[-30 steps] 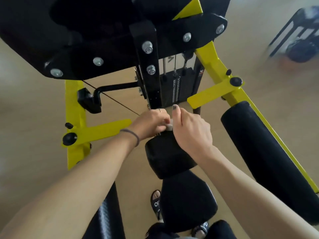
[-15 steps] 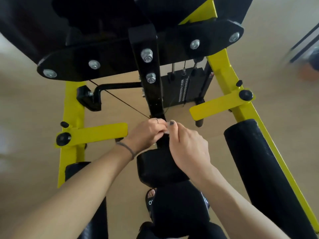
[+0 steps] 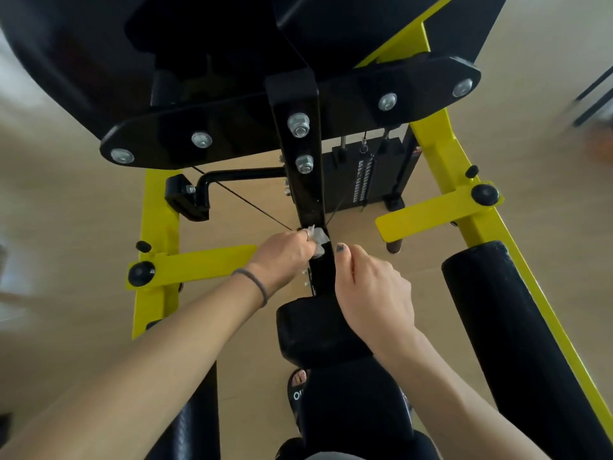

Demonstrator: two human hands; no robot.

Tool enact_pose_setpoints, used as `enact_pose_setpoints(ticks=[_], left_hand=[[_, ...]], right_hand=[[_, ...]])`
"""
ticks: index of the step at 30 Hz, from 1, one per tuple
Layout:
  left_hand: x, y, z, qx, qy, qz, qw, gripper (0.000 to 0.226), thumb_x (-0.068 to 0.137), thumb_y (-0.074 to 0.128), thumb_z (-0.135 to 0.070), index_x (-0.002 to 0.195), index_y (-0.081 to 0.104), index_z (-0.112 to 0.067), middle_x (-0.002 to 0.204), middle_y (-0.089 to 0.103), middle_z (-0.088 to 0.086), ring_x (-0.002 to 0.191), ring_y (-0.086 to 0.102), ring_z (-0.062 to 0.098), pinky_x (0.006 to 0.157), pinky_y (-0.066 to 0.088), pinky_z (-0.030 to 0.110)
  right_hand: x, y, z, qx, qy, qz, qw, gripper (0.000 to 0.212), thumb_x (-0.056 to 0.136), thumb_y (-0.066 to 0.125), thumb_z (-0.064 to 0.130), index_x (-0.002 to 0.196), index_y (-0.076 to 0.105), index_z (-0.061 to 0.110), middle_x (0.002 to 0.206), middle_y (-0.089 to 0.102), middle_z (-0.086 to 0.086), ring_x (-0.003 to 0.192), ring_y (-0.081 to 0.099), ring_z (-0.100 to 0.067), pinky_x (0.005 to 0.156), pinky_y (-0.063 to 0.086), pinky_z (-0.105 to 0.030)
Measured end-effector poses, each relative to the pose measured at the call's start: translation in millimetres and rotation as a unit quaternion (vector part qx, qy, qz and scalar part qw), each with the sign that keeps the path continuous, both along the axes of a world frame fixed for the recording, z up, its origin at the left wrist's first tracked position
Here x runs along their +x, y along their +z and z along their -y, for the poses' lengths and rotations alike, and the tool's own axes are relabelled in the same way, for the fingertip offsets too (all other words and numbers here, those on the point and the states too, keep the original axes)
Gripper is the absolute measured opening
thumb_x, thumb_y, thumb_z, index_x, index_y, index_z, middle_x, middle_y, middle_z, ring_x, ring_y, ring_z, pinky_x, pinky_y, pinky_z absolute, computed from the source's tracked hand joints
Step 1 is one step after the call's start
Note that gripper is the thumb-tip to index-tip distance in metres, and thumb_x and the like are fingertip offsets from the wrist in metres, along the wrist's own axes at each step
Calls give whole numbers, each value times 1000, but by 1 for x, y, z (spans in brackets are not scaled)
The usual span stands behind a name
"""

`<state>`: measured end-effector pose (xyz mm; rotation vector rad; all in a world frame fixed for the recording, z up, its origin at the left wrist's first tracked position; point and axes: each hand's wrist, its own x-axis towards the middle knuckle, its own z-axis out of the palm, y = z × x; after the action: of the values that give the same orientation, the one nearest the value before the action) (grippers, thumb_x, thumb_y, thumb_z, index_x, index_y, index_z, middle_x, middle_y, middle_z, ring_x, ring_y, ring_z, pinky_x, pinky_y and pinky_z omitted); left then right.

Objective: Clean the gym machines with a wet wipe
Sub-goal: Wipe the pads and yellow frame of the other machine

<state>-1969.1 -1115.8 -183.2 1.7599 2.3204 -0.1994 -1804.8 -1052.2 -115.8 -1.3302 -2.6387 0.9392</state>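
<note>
My left hand point(image 3: 285, 250) pinches the wet wipe point(image 3: 319, 241) against the black post point(image 3: 306, 180), whose long axis runs up-down; right hand point(image 3: 368, 290), fingers curled round that post, just below.

Two hands: left hand point(image 3: 285, 252), right hand point(image 3: 371, 293); one wet wipe point(image 3: 319, 240); one hair tie point(image 3: 255, 283) on left wrist. Six silver bolts point(image 3: 298, 125) on black plates, two yellow arms point(image 3: 428, 212), two black roller pads point(image 3: 517, 343). One weight stack point(image 3: 368, 174), one sandaled foot point(image 3: 298, 383).
</note>
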Motion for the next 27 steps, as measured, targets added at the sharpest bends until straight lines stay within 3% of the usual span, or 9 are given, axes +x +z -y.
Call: enact_pose_setpoints(ticks=[2,5,7,9,12,15,18,22,27], left_hand=[[-1,14,3,12,11,-2,1000,19,103,45,-13,113,60,-11,108,61,8,96,63,31,66,38,35],[-12,24,4,218,141,79,962,13,99,54,-16,102,66,-11,98,63,3,85,62,24,65,40,31],[-13,28,2,316,156,87,932,9,96,59,-15,99,68,-13,96,63,-1,82,60,18,64,42,28],[-10,29,0,359,134,56,922,7,95,62,-15,99,68,-15,98,63,-3,82,59,14,62,47,29],[-4,35,-7,452,150,70,877,5,95,66,-12,94,65,-7,97,59,2,78,55,14,65,48,29],[-2,48,-17,515,186,91,832,18,93,69,-13,87,56,-2,89,52,6,72,46,13,59,38,18],[-7,48,-23,529,243,93,808,29,91,72,-21,80,52,-3,86,51,5,69,44,14,56,36,19],[-14,38,-25,512,295,124,797,35,86,72,-33,73,50,-10,75,50,-3,61,43,13,52,36,24],[-20,14,-24,374,368,184,831,40,79,80,-38,68,48,-17,62,49,-6,55,44,9,49,29,17]], right_hand=[[0,3,1,-23,2,-2,1000,42,106,23,45,80,48,24,73,58,5,74,58,-25,71,48,-41],[-1,8,-6,-102,-17,-50,993,41,106,26,44,77,46,23,76,58,3,78,57,-24,72,45,-40],[-8,9,-16,-177,-49,-111,977,35,105,34,38,82,53,20,79,61,0,80,57,-25,70,43,-39],[-20,7,-32,-272,-84,-169,944,24,103,41,30,97,64,24,94,68,-2,90,64,-25,76,50,-37],[-34,8,-51,-420,-63,-262,867,33,100,43,10,117,70,21,122,68,-5,112,67,-22,97,56,-39],[-47,17,-60,-443,-14,-326,835,39,94,43,-4,116,72,13,125,68,-8,116,66,-17,102,53,-36],[-58,21,-60,-438,-9,-356,825,42,90,45,-7,116,72,11,117,73,-6,116,66,-14,105,50,-34],[-66,16,-56,-363,-22,-349,864,39,88,48,-7,114,71,12,111,73,-1,107,67,-6,100,50,-27],[-67,-16,-59,-363,-28,-248,898,39,85,49,-6,114,68,13,117,70,-1,112,64,-9,94,48,-25]])
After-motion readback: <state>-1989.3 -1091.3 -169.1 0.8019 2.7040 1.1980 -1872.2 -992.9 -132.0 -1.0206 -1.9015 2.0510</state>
